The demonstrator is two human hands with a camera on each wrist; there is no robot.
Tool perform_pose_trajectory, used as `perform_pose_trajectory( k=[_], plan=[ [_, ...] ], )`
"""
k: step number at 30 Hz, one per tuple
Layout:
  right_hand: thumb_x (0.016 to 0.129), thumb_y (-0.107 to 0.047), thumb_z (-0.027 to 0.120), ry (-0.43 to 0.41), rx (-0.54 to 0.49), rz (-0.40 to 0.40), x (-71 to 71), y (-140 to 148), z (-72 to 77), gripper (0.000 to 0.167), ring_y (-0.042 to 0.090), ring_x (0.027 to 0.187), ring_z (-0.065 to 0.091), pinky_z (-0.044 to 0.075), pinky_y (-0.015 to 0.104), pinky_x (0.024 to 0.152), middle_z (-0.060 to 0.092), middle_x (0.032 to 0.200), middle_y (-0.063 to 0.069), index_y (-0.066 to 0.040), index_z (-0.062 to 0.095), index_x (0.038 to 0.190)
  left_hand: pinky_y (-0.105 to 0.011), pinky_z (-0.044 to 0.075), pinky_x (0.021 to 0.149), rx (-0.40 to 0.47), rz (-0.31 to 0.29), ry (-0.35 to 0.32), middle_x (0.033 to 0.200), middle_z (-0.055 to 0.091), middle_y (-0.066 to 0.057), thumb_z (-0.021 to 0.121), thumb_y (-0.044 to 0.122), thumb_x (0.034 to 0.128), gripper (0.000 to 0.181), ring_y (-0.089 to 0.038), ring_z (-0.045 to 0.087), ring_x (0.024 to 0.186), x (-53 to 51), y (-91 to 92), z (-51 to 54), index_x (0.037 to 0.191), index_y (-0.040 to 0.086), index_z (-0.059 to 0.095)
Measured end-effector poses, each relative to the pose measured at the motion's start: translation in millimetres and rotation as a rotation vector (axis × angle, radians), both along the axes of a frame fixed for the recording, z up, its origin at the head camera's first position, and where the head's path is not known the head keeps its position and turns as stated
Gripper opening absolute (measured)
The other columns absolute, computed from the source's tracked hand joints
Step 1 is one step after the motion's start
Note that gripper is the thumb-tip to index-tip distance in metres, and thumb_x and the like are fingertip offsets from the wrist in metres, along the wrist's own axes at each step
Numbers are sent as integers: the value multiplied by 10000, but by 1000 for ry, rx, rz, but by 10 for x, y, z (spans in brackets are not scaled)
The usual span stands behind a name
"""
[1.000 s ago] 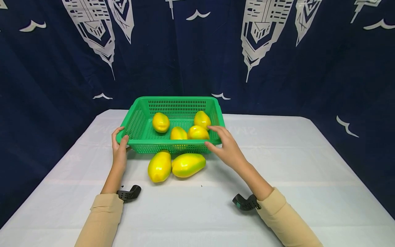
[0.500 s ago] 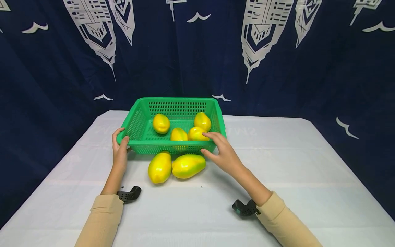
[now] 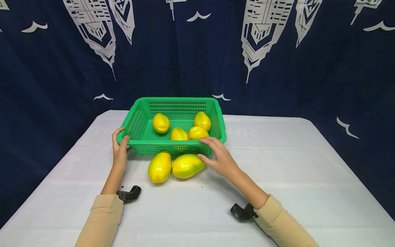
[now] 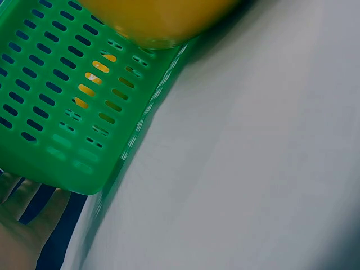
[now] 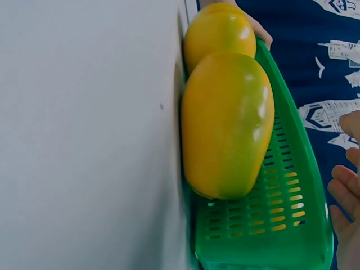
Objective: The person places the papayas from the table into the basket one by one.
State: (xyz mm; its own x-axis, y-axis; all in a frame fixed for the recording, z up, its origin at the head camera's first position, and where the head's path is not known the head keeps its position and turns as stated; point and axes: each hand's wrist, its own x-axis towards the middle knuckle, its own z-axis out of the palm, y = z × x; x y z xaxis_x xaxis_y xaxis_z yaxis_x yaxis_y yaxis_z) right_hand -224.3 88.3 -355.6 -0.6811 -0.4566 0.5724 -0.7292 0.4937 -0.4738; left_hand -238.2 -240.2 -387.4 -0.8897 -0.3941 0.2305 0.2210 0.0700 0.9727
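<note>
My left hand [image 3: 119, 151] grips the front left corner of a green perforated basket [image 3: 172, 142]. Inside the basket lie several yellow mangoes, one of them at the left [image 3: 161, 123]. In front of the basket, two more rest on the table: an upright-lying mango [image 3: 159, 167] and a sideways one [image 3: 187, 166]. My right hand [image 3: 223, 158], thumb and fingers spread apart, hovers by the basket's front right side, just above the sideways mango's right end, holding nothing. In the right wrist view, the nearer mango [image 5: 228, 126] stands beside the basket's wall [image 5: 270, 225], with the fingers to the right.
A white cloth covers the table [image 3: 296, 171]. Behind it hangs a dark blue curtain [image 3: 185, 61] with white printed shapes. Black wrist cameras sit at the left wrist [image 3: 129, 194] and the right wrist [image 3: 243, 212].
My right hand has moved from the basket's right front rim down and left toward the sideways mango. My left hand stays on the corner, and the basket and mangoes keep their places.
</note>
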Motion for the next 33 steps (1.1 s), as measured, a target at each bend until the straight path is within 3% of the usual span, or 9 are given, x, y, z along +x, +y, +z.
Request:
perform_pose_trajectory(
  k=[9, 14, 24, 33],
  plan=[
    [801, -172, 663, 125, 44, 68, 39, -62, -82, 433, 216, 1129, 492, 398, 389, 966, 548, 1192, 66, -110, 530, 1209, -278, 370, 808, 15, 3, 0, 1242, 360, -2, 381, 248, 946, 391, -97, 421, 1003, 6, 5, -12, 1330, 262, 308],
    [804, -172, 662, 136, 55, 76, 44, -75, -123, 419, 208, 1126, 495, 399, 377, 964, 552, 1188, 63, -113, 539, 1200, -289, 364, 813, 12, 5, -2, 1193, 362, 22, 385, 261, 944, 405, -87, 420, 982, 6, 10, -2, 1341, 252, 300],
    [830, -204, 644, 54, 71, 87, 25, -80, -182, 415, 200, 1145, 486, 403, 374, 967, 540, 1211, 52, -129, 526, 1220, -288, 366, 806, 22, 2, 5, 1206, 368, -1, 379, 231, 941, 380, -117, 424, 990, -9, -7, 0, 1314, 278, 321],
    [822, -258, 654, -140, 81, 77, -2, -83, -314, 512, 226, 1197, 450, 378, 429, 994, 486, 1273, 62, -145, 472, 1286, -286, 366, 798, 2, 14, -1, 1185, 375, 10, 375, 237, 940, 381, -86, 427, 959, -18, -3, -15, 1316, 275, 321]
  ],
)
